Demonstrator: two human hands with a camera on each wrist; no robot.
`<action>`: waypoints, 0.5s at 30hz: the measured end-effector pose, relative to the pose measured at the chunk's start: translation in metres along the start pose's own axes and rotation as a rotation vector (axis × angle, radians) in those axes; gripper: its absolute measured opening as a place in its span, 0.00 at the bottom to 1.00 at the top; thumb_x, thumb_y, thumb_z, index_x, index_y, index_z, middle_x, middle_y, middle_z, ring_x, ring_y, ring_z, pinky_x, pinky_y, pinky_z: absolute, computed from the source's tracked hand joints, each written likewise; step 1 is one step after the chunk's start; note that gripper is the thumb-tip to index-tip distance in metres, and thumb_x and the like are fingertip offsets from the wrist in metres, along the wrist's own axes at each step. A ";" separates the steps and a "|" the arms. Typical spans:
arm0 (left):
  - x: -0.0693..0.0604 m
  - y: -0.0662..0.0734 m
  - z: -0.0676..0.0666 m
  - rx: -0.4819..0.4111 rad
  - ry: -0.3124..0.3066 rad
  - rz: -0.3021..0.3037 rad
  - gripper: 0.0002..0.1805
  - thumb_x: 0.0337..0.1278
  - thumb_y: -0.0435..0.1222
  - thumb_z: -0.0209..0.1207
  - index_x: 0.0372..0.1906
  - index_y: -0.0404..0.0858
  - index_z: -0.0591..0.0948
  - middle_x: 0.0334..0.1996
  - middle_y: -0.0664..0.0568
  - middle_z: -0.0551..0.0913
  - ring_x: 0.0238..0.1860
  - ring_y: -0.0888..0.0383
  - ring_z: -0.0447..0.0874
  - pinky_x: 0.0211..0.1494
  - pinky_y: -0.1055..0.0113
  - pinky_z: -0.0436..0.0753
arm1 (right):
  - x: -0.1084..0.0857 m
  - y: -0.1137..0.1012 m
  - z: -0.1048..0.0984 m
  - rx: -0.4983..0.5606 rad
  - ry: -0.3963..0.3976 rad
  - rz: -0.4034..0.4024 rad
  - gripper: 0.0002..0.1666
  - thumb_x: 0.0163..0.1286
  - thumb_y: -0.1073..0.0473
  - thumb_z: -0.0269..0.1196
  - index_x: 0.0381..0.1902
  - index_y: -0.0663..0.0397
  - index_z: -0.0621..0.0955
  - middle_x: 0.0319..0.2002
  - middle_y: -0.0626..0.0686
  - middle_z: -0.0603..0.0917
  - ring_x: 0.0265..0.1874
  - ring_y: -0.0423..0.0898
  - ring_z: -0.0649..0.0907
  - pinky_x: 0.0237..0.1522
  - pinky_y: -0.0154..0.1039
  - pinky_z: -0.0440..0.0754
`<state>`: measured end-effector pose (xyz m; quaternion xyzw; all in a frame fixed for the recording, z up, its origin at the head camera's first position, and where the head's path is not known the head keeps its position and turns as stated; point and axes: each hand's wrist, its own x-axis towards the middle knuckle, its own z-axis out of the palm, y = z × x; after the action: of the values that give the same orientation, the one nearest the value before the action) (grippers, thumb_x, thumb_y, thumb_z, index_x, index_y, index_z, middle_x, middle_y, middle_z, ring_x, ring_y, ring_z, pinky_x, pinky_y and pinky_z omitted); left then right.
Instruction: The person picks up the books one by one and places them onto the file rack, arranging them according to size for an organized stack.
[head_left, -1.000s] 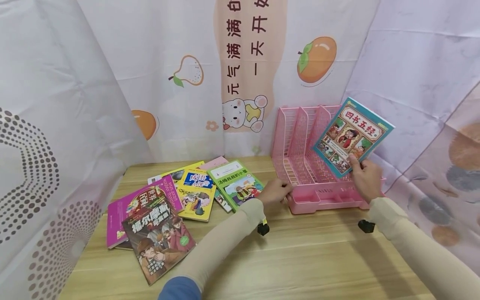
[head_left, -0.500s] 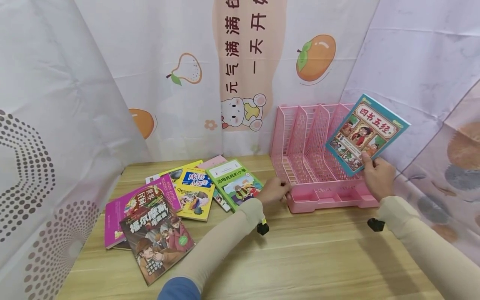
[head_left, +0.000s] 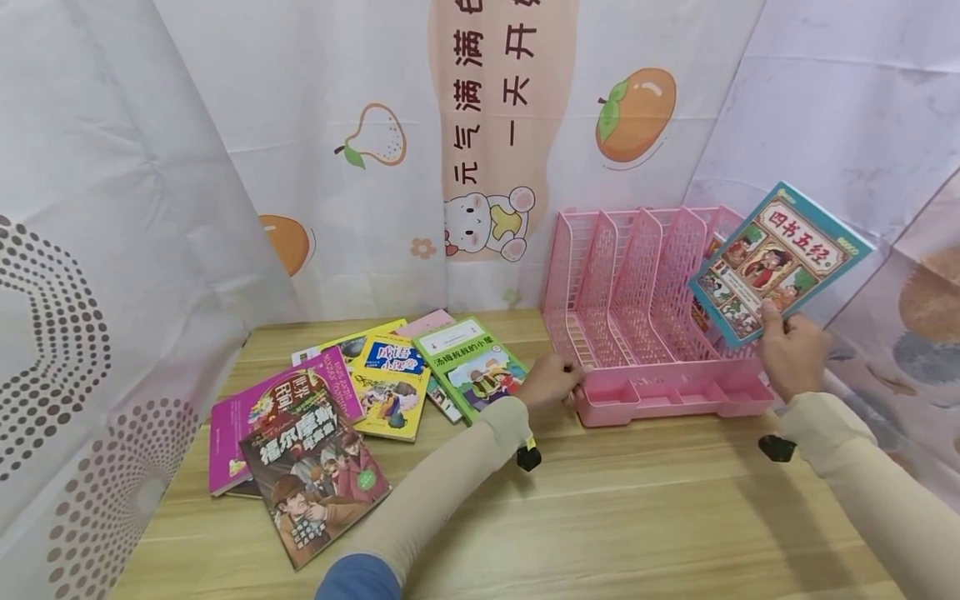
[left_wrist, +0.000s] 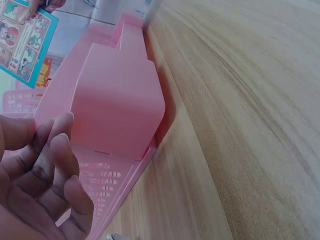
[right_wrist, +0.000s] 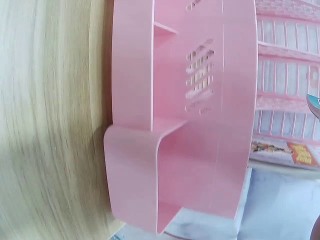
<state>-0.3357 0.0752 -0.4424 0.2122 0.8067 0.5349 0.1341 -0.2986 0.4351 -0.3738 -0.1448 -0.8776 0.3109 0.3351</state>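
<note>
Over the right end of the one pink rack (head_left: 645,377), your right hand (head_left: 798,358) holds one teal-bordered book (head_left: 780,265), thumb on its cover and the other fingers hidden behind it. That book is tilted, cover toward the head camera, near the far-right slot; whether it touches the rack, you cannot tell from these views. Your left hand (head_left: 547,382) is at the rack's front-left corner, its fingers curled, thumb and forefinger narrowly pinching the edge. You have four upright slots in the rack and four small bays in its front tray (right_wrist: 132,85); one standing book (right_wrist: 302,153) shows in the far-right slot. Over to the left on the tabletop (head_left: 600,517), in an overlapping spread, you can pick out one brown book (head_left: 322,483), one magenta book (head_left: 234,433), one green book (head_left: 468,367) and, in front, one yellow book (head_left: 390,406). Other covers and edges peek out among these, too hidden to count.
</note>
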 end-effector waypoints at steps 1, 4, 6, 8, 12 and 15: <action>0.000 0.000 0.000 -0.009 0.005 -0.005 0.18 0.77 0.41 0.57 0.28 0.37 0.82 0.23 0.50 0.86 0.26 0.46 0.83 0.23 0.72 0.76 | 0.001 0.001 -0.001 -0.007 0.000 -0.002 0.39 0.80 0.36 0.49 0.23 0.64 0.77 0.16 0.52 0.76 0.15 0.42 0.70 0.21 0.35 0.65; -0.001 0.002 -0.001 -0.029 0.018 -0.013 0.19 0.77 0.42 0.57 0.28 0.36 0.82 0.24 0.48 0.86 0.27 0.44 0.83 0.22 0.72 0.76 | 0.005 0.004 -0.002 -0.029 -0.007 -0.005 0.38 0.81 0.37 0.47 0.23 0.64 0.75 0.21 0.60 0.77 0.17 0.46 0.70 0.21 0.38 0.64; -0.001 0.002 -0.002 -0.029 0.023 -0.016 0.19 0.77 0.43 0.57 0.28 0.36 0.82 0.25 0.47 0.87 0.27 0.44 0.83 0.22 0.72 0.76 | 0.008 0.007 -0.003 -0.043 -0.021 0.009 0.38 0.81 0.36 0.46 0.23 0.63 0.74 0.22 0.62 0.77 0.17 0.48 0.70 0.20 0.39 0.65; -0.001 0.003 -0.001 -0.025 0.029 -0.017 0.19 0.77 0.42 0.57 0.28 0.36 0.82 0.25 0.46 0.87 0.27 0.44 0.83 0.22 0.72 0.76 | 0.009 0.010 -0.003 -0.052 -0.023 0.019 0.38 0.81 0.37 0.46 0.23 0.64 0.74 0.23 0.64 0.76 0.20 0.52 0.71 0.23 0.42 0.65; -0.001 0.003 0.000 -0.025 0.029 -0.021 0.18 0.77 0.41 0.58 0.29 0.36 0.82 0.25 0.48 0.87 0.32 0.40 0.85 0.23 0.72 0.76 | 0.009 0.016 -0.001 -0.072 -0.003 0.022 0.39 0.82 0.39 0.46 0.23 0.68 0.74 0.26 0.72 0.78 0.30 0.65 0.74 0.36 0.53 0.67; -0.003 0.003 0.001 -0.030 0.029 -0.035 0.17 0.77 0.40 0.58 0.29 0.36 0.83 0.24 0.50 0.86 0.36 0.37 0.86 0.24 0.72 0.76 | 0.010 0.020 0.001 -0.081 -0.006 0.017 0.39 0.82 0.41 0.47 0.22 0.69 0.73 0.31 0.78 0.78 0.39 0.75 0.74 0.50 0.64 0.64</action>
<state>-0.3322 0.0761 -0.4399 0.1884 0.8041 0.5476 0.1346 -0.3055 0.4541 -0.3821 -0.1650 -0.8892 0.2782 0.3234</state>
